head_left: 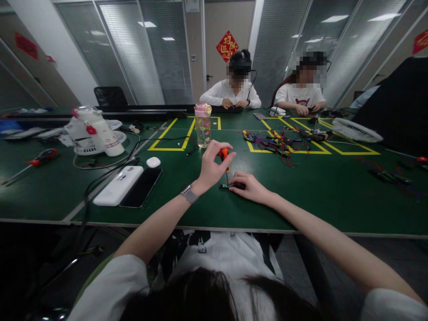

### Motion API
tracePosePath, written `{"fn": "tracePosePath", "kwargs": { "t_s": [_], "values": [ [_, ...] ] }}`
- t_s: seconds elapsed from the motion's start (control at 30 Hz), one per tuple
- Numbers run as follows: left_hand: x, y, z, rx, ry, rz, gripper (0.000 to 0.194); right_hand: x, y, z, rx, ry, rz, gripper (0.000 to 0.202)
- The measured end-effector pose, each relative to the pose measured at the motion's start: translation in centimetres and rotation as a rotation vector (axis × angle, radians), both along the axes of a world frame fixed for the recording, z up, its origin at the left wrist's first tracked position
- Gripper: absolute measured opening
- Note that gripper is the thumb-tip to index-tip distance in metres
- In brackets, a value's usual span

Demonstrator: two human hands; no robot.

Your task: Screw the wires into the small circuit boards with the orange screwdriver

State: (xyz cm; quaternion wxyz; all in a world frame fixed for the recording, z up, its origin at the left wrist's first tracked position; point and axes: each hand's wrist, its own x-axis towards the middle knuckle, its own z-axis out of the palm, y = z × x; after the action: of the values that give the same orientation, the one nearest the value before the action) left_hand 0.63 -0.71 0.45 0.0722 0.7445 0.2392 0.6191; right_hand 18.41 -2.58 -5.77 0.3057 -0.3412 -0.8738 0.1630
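My left hand [214, 166] grips the orange handle of a small screwdriver [227, 170] between thumb and fingers. The screwdriver stands upright, its thin shaft pointing down at a small dark circuit board [224, 186] on the green table. My right hand [248, 187] rests on the table, with its fingers closed on the board's right part. That part is mostly covered by my fingers. Whether the tip sits in a screw is too small to tell. Just beyond my left hand stands a clear bottle [203, 129] with a pink lid.
A white power bank [118, 185], a black phone [141, 187] and a white earbud case [153, 162] lie left. Farther left are a white fan [96, 133] and a larger screwdriver [43, 157]. Tangled wired boards [277, 141] lie right. Two people [230, 91] sit opposite.
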Motion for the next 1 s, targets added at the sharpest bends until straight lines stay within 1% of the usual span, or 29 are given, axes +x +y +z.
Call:
{"fn": "tracePosePath", "kwargs": {
  "t_s": [0.07, 0.2, 0.3, 0.37, 0.5, 0.57, 0.67, 0.73, 0.8, 0.9, 1.0],
  "values": [
    [-0.05, -0.05, 0.00, -0.005, 0.009, -0.009, 0.013, 0.04, 0.05, -0.07, 0.001, -0.002, 0.000, 0.013],
    [-0.12, -0.16, -0.08, -0.079, 0.011, -0.097, 0.029, 0.11, 0.10, -0.14, 0.002, -0.003, 0.000, 0.013],
    [-0.11, -0.15, -0.13, -0.135, -0.009, -0.148, 0.031, 0.11, 0.08, -0.09, 0.004, -0.001, 0.003, 0.013],
    [-0.10, -0.14, -0.09, -0.130, -0.018, -0.130, 0.028, 0.10, 0.05, -0.02, 0.003, 0.001, 0.004, 0.013],
    [-0.10, -0.19, 0.13, -0.040, -0.019, -0.029, 0.016, 0.08, -0.01, 0.07, 0.005, -0.004, -0.002, 0.013],
    [-0.13, -0.24, 0.21, -0.014, -0.019, -0.011, 0.014, 0.07, -0.01, 0.06, 0.007, -0.010, -0.003, 0.013],
    [-0.18, -0.28, 0.16, -0.038, -0.004, -0.037, 0.021, 0.09, 0.02, 0.01, 0.005, -0.008, -0.002, 0.014],
    [-0.20, -0.21, 0.00, -0.082, 0.007, -0.084, 0.029, 0.10, 0.06, -0.05, 0.004, -0.004, -0.002, 0.014],
    [-0.18, -0.08, -0.19, -0.133, 0.004, -0.136, 0.033, 0.11, 0.10, -0.10, 0.005, -0.002, 0.000, 0.013],
    [-0.11, 0.07, -0.33, -0.180, -0.009, -0.166, 0.033, 0.11, 0.11, -0.10, 0.004, -0.005, 0.004, 0.014],
    [-0.01, -0.05, -0.12, -0.154, 0.003, -0.131, 0.029, 0.09, 0.06, 0.00, 0.005, -0.007, 0.001, 0.014]
  ]
}}
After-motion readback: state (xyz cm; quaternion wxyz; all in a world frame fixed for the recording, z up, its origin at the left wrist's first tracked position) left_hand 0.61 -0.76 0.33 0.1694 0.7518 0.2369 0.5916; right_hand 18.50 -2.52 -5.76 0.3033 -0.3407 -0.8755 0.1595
